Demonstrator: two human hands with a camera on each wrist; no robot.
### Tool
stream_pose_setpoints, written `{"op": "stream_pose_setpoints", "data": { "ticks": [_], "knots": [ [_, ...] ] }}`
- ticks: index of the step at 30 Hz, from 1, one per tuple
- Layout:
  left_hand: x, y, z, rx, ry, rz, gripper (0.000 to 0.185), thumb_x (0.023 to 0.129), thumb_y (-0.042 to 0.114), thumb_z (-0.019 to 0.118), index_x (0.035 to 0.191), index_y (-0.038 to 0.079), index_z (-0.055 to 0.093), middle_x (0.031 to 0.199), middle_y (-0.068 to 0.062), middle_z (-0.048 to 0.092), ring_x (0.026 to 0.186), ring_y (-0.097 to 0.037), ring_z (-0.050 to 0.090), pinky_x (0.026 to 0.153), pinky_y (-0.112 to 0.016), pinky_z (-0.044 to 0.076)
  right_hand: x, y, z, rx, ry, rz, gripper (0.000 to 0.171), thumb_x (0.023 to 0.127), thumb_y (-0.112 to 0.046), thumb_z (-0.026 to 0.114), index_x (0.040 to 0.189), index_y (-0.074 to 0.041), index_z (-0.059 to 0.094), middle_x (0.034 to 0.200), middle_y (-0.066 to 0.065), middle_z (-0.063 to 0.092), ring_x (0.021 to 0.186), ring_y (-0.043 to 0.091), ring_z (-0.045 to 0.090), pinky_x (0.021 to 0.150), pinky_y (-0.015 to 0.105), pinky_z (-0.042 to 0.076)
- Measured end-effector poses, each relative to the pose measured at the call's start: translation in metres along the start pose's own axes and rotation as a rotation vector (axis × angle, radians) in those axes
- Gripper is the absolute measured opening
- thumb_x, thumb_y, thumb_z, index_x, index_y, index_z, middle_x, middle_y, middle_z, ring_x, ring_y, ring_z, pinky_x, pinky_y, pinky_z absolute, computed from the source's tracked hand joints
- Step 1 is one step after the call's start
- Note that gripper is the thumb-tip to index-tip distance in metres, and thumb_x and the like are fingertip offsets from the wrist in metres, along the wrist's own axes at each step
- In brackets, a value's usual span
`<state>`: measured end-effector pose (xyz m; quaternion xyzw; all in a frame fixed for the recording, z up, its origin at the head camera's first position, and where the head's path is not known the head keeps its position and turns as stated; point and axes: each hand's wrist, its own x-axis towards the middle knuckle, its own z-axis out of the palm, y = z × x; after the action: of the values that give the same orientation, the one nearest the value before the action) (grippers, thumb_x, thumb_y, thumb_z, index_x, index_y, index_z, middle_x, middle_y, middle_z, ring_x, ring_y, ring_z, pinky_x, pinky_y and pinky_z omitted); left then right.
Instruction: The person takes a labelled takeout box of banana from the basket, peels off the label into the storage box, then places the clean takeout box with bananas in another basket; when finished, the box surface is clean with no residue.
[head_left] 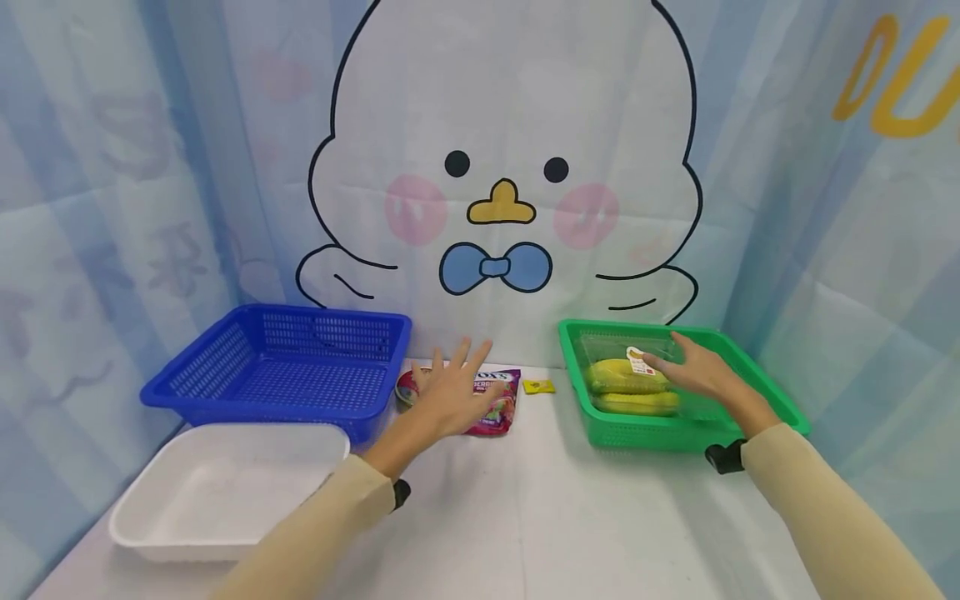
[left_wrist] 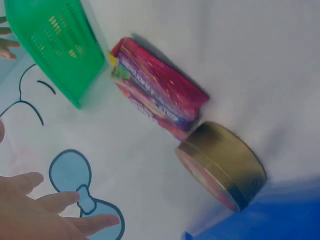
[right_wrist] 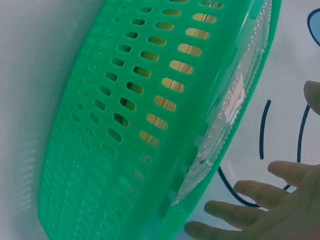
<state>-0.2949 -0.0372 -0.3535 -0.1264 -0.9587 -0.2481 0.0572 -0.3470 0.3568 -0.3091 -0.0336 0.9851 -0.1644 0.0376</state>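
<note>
My left hand (head_left: 453, 404), fingers spread, hovers over a purple-red snack bag (head_left: 504, 414) and a round can (head_left: 406, 390), overlapping both in the head view. In the left wrist view the gold-sided can (left_wrist: 225, 165) lies against one end of the bag (left_wrist: 157, 87); that hand's fingers (left_wrist: 57, 202) show apart from them. My right hand (head_left: 701, 371), its fingers extended, is over the green basket (head_left: 615, 435). Inside the basket sits a clear plastic box (head_left: 600, 348) of yellow fruit (head_left: 622, 377) with a white label. The fingers (right_wrist: 250, 192) show beside the basket rim in the right wrist view.
A blue basket (head_left: 300, 408) stands at the back left, with a white tray (head_left: 225, 546) in front of it. Between bag and green basket lies a small yellow packet (head_left: 537, 387). Printed curtains (head_left: 495, 100) close off the back and sides of the white table (head_left: 570, 517).
</note>
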Motion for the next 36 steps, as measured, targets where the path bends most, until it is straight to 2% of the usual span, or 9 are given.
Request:
{"op": "stream_pose_setpoints", "data": {
  "ticks": [4,10,20,24,29,36],
  "knots": [
    [0.002,0.006,0.01,-0.06,-0.012,0.024,0.074,0.104,0.058,0.049,0.169,0.029,0.028,0.179,-0.012,0.02,0.16,-0.059,0.017,0.121,-0.087,0.004,0.003,0.005,-0.002,0.028,-0.026,0.049,0.104,0.106,-0.069,0.039,0.165,0.01,0.004,0.165,0.047,0.013,0.147,0.07,0.022,0.115,0.082,0.031],
    [0.006,0.014,0.023,-0.145,-0.038,0.019,0.073,0.104,0.055,0.051,0.169,0.029,0.029,0.179,-0.012,0.021,0.16,-0.058,0.017,0.123,-0.085,0.007,0.007,0.012,-0.007,0.082,-0.065,0.098,0.106,0.106,-0.07,0.035,0.165,0.01,0.0,0.165,0.048,0.005,0.149,0.07,0.015,0.116,0.081,0.028],
    [0.013,0.031,0.036,-0.275,-0.023,0.047,0.069,0.107,0.047,0.051,0.168,0.024,0.031,0.177,-0.011,0.026,0.162,-0.049,0.025,0.124,-0.082,0.017,0.013,0.022,-0.012,0.175,-0.101,0.131,0.108,0.106,-0.071,0.035,0.164,0.011,-0.004,0.166,0.047,-0.002,0.149,0.07,0.013,0.117,0.08,0.031],
    [0.017,0.041,0.041,-0.33,-0.024,0.065,0.068,0.107,0.045,0.051,0.168,0.02,0.033,0.176,-0.011,0.03,0.162,-0.039,0.03,0.127,-0.073,0.025,0.015,0.027,-0.014,0.226,-0.15,0.163,0.108,0.106,-0.071,0.034,0.164,0.011,-0.007,0.166,0.046,-0.003,0.148,0.07,0.017,0.112,0.08,0.037],
    [0.021,0.055,0.05,-0.449,-0.035,0.074,0.066,0.109,0.041,0.053,0.166,0.015,0.035,0.174,-0.011,0.034,0.163,-0.033,0.032,0.132,-0.057,0.031,0.017,0.031,-0.019,0.285,-0.181,0.215,0.107,0.106,-0.069,0.034,0.163,0.012,-0.006,0.166,0.046,-0.002,0.147,0.069,0.021,0.114,0.078,0.038],
    [0.025,0.073,0.065,-0.534,-0.05,0.078,0.063,0.109,0.036,0.053,0.164,0.01,0.038,0.171,-0.01,0.041,0.16,-0.031,0.038,0.13,-0.054,0.035,0.017,0.036,-0.022,0.34,-0.202,0.267,0.1,0.109,-0.06,0.034,0.162,0.015,-0.005,0.166,0.047,-0.002,0.147,0.071,0.02,0.117,0.076,0.038]
  ]
}}
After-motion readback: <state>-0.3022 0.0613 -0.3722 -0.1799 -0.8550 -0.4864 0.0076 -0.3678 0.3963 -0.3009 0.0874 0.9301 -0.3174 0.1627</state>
